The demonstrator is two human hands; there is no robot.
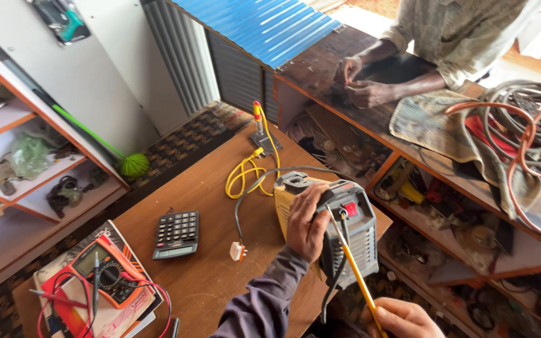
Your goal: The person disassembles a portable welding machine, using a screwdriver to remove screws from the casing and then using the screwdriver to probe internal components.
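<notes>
Head view: left hand has its fingers wrapped over the yellow-and-grey boxy welding machine at the wooden desk's right edge, while right hand pinches a thin yellow-handled screwdriver poking its front panel.

Left hand: arm in a grey-purple sleeve reaching up from the lower edge, wrist straight, palm down, fingers curled over and gripping. Right hand: low at the bottom edge, partly cut off, knuckles up, fingers closed in a pinching hold.
</notes>
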